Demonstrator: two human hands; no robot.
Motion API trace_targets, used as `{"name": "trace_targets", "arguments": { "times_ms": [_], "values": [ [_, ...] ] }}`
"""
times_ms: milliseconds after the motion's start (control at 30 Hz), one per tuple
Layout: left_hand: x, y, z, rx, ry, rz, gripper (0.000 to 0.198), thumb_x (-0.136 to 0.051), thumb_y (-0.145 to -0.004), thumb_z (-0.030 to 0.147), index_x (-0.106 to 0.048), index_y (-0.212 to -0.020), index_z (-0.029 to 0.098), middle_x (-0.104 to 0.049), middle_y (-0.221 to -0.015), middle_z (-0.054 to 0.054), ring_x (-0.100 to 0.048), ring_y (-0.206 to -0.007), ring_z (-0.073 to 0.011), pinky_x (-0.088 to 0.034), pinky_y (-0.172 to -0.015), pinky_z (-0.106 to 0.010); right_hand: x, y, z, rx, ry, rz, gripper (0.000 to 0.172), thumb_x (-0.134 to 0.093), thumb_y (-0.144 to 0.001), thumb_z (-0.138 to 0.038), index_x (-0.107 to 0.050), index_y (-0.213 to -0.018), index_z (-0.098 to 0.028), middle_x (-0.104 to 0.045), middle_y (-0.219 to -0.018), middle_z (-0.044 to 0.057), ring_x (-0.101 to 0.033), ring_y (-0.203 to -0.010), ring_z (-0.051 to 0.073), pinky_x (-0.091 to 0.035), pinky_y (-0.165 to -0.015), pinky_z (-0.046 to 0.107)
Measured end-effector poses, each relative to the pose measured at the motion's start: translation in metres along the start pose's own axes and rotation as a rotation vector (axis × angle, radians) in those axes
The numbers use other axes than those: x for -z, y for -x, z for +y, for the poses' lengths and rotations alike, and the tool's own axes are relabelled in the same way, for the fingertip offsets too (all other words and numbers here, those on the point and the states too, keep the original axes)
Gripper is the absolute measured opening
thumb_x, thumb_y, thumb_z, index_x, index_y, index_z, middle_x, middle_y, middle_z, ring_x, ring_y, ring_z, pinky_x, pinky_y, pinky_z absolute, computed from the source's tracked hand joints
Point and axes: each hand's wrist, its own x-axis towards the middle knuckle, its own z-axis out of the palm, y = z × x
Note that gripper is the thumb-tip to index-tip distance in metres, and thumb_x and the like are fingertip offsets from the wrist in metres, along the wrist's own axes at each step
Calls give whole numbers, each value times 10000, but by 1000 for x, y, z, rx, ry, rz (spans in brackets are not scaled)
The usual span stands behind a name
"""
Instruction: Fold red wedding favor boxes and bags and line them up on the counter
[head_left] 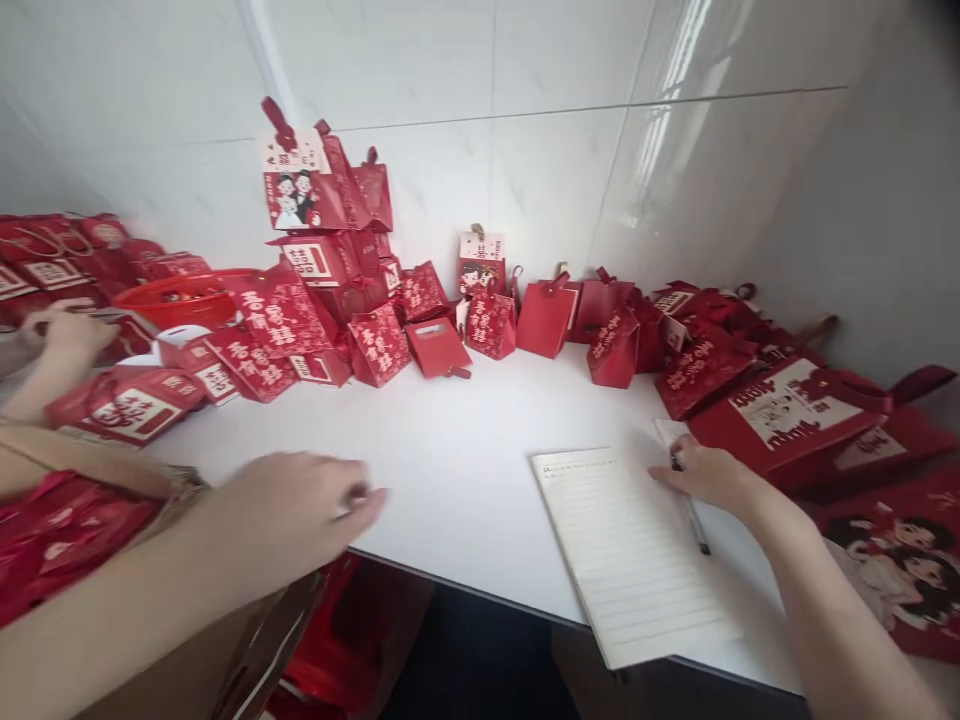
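My right hand (705,468) reaches in over the right side of a lined notepad (622,560), its fingers closed on a pen (697,525). The pen has a clear barrel and black ends, and part of it is hidden under the hand. A few lines of writing run along the top of the notepad, whose lower corner juts past the table edge. My left hand (300,505), blurred by motion, is above the front left of the table. Its fingers are curled in near the thumb, and I see nothing held between them.
Red gift boxes (379,345) line the white table (450,450), stacked high on the left against the tiled wall. Larger red bags (787,420) crowd the right. Another person's hand (82,330) is at far left, near a red basin (180,295). An open carton (172,480) of red packages stands front left.
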Motion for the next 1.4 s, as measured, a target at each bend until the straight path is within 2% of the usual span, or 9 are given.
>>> {"name": "trace_targets", "arguments": {
  "times_ms": [167, 300, 400, 500, 600, 700, 900, 1100, 1400],
  "values": [
    [-61, -103, 82, -467, 342, -233, 194, -478, -806, 217, -661, -758, 177, -687, -786, -36, -626, -770, -189, -433, -716, -284, -7, 5, -5, 101, -35, -2, 578, -409, -816, -87, -374, -1388, -164, -661, -923, 134, -636, -891, 307, -440, -688, 334],
    [-113, -157, 119, -533, 506, -283, 229, -477, -797, 159, -681, -900, 167, -683, -957, -49, -625, -865, -160, -463, -748, -240, -8, 6, 2, 101, -132, 52, 499, -387, -796, -97, -523, -1265, -200, -612, -658, 70, -619, -676, 290, -391, -582, 321],
    [-129, -171, 118, -548, 588, -301, 272, -446, -800, 119, -695, -894, 171, -668, -960, -42, -617, -824, -139, -473, -730, -230, -5, 8, -1, 163, -287, 146, 329, -348, -842, -178, -610, -1040, -194, -555, -603, 30, -576, -606, 224, -396, -593, 310],
    [-132, -174, 107, -627, 645, -315, 323, -436, -773, 53, -708, -879, 191, -653, -987, -29, -606, -887, -138, -469, -783, -235, -5, 14, -20, 285, -893, 174, 216, -430, -816, -297, -616, -880, -208, -563, -667, 27, -563, -624, 192, -430, -622, 312],
    [-134, -174, 98, -715, 639, -277, 330, -456, -779, 38, -712, -897, 211, -647, -1030, -24, -584, -981, -151, -456, -861, -259, -15, 21, -50, 407, -1590, -81, 230, -651, -680, -299, -596, -896, -241, -580, -680, -1, -554, -652, 176, -428, -594, 286],
    [-137, -173, 98, -761, 630, -232, 268, -497, -822, 92, -712, -913, 224, -643, -1035, -28, -562, -1033, -166, -438, -924, -287, -31, 29, -78, 328, -1828, -263, 264, -744, -684, -305, -527, -822, -245, -587, -660, -22, -513, -611, 141, -376, -543, 237],
    [-137, -171, 100, -719, 597, -247, 227, -522, -848, 133, -717, -909, 233, -601, -1152, -40, -518, -1120, -199, -407, -991, -351, -51, 37, -97, 307, -1649, -168, 392, -444, -885, -603, -453, -789, -223, -457, -520, -53, -356, -476, 117, -267, -464, 221],
    [-137, -172, 100, -695, 592, -256, 202, -534, -859, 174, -712, -928, 240, -592, -1176, -27, -497, -1150, -199, -394, -1003, -357, -49, 40, -95, 305, -1229, 118, 328, -551, -868, -438, -418, -673, -209, -457, -557, -49, -370, -499, 107, -295, -477, 223],
    [-137, -169, 106, -650, 578, -194, 100, -602, -808, 206, -701, -814, 193, -615, -1142, -32, -535, -1089, -208, -400, -985, -352, -50, 38, -98, 265, -1051, 26, 347, -500, -810, -349, -317, -546, -219, -370, -417, -70, -281, -402, 85, -229, -389, 209]
  ]
}}
